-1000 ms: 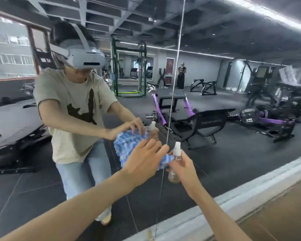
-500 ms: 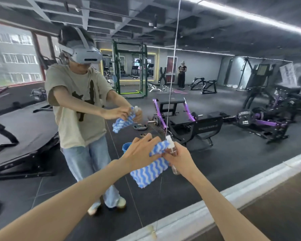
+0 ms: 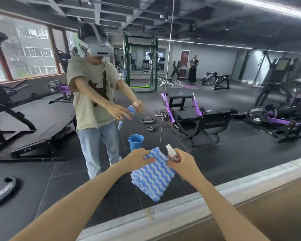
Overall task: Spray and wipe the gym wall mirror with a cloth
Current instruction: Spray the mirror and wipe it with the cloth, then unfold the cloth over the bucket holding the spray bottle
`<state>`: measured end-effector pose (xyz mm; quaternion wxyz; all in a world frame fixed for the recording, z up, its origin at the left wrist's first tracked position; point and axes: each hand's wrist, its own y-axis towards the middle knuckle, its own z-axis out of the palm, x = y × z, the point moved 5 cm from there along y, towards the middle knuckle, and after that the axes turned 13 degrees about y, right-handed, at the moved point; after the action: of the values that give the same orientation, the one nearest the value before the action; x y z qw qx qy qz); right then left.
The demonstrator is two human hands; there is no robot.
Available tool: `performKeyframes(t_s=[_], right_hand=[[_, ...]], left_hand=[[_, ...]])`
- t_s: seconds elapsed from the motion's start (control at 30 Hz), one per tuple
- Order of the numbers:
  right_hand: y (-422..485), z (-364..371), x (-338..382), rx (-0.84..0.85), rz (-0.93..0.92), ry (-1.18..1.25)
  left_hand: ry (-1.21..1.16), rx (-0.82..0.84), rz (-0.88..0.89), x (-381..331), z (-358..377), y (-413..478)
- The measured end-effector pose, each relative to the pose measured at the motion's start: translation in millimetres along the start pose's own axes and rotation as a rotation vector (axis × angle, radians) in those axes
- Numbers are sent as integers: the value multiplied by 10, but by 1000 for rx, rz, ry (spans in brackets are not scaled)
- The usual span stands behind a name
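While my left hand is pinching a corner of the cloth and my right hand is gripping the bottle, I'm aiming to spread it flat against the mirror.

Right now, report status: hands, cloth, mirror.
Left hand grips cloth. Right hand holds spray bottle. Cloth hangs between hands, off mirror. Nothing blocking it.

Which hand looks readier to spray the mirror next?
Probably the right: the right hand grips the small clear spray bottle with its white nozzle up, while the left hand pinches only the blue-and-white wavy-striped cloth.
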<state>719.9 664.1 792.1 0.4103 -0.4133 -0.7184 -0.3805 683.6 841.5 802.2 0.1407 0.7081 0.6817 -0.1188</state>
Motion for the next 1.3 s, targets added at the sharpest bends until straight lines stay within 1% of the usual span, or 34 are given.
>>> performKeyframes(t_s=[0.07, 0.13, 0.2, 0.3, 0.43, 0.53, 0.63, 0.7, 0.77, 0.83, 0.9, 1.0, 1.07, 1.13, 1.3], right_hand=[[-91, -122, -98, 47, 31, 107], [-172, -251, -197, 106, 118, 267], [-315, -335, -286, 176, 192, 345], [-610, -410, -413, 238, 220, 405], [-856, -421, -530, 249, 283, 605], [-991, -422, -474, 346, 303, 668], [-1151, -405, -414, 424, 355, 724], [-1270, -425, -386, 471, 350, 658], [-1386, -453, -386, 472, 278, 456], [-1493, -482, -400, 406, 185, 215], [-1605, -500, -433, 339, 157, 74], [-1878, -534, -462, 239, 183, -18], [-2085, -568, -484, 187, 190, -44], [-2336, -596, -506, 178, 208, -81], [-2979, -802, -699, 160, 258, -122]], left_hand=[[-135, 2, -88, -83, 148, -62], [-312, 5, -179, -169, 302, -169], [-457, 20, -256, -252, 459, -326], [-564, 10, -308, -466, 649, -579], [-740, 33, -338, -626, 840, -850], [-880, 23, -370, -726, 953, -1025], [-928, -59, -441, -798, 961, -1114], [-878, -141, -490, -809, 944, -1169], [-826, -189, -498, -821, 929, -1268], [-748, -165, -481, -825, 963, -1394], [-686, -138, -491, -843, 993, -1553], [-623, -97, -513, -937, 1040, -1923], [-648, -73, -484, -1060, 1084, -2146], [-696, -21, -468, -1214, 1151, -2367], [-705, 81, -464, -1493, 1507, -2749]])
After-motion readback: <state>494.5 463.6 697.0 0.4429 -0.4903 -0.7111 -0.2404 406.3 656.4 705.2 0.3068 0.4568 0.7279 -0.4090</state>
